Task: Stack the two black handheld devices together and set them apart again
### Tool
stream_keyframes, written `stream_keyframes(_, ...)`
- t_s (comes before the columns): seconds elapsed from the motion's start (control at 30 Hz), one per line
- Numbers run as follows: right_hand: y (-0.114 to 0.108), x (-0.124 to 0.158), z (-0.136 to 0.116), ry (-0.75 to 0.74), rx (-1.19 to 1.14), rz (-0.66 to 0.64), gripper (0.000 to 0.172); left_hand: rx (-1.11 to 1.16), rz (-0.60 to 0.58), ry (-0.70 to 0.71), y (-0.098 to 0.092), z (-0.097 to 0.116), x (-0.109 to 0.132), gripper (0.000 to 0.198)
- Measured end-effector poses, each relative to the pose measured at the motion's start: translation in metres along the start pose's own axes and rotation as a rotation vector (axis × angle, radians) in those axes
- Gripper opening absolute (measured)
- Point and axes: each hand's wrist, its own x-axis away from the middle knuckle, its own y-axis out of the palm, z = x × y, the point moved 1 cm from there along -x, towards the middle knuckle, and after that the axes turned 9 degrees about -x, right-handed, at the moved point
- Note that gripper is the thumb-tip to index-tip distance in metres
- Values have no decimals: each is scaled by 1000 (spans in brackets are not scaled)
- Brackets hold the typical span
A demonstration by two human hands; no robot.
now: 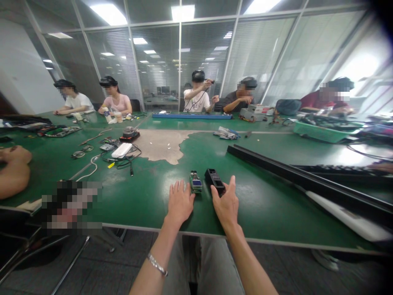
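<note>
My left hand (179, 203) lies flat on the green table (144, 196), fingers stretched out, its thumb side touching a small green circuit board (195, 182) with a blue screen. My right hand (227, 203) is open, fingers apart, with its thumb and forefinger at the near end of a black plastic case (214, 179). The board and the case sit side by side between my hands. Neither hand grips anything. A silver bracelet (157, 264) is on my left wrist.
A long black rail (294, 174) runs diagonally at the right, with a white bar (346, 219) near it. Cables, a white box (122, 150) and tools lie at the left. A green basket (322, 133) stands far right. Several people sit around the table.
</note>
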Motion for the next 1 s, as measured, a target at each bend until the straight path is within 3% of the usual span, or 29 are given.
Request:
stream_keyframes(0.53, 11, -4, -40, -48, -158, 35, 91, 46, 15, -5, -1, -2, 2, 47)
stream_keyframes(1.0, 34, 2, -59, -89, -38, -17, 88, 66, 4, -1, -4, -2, 3, 47)
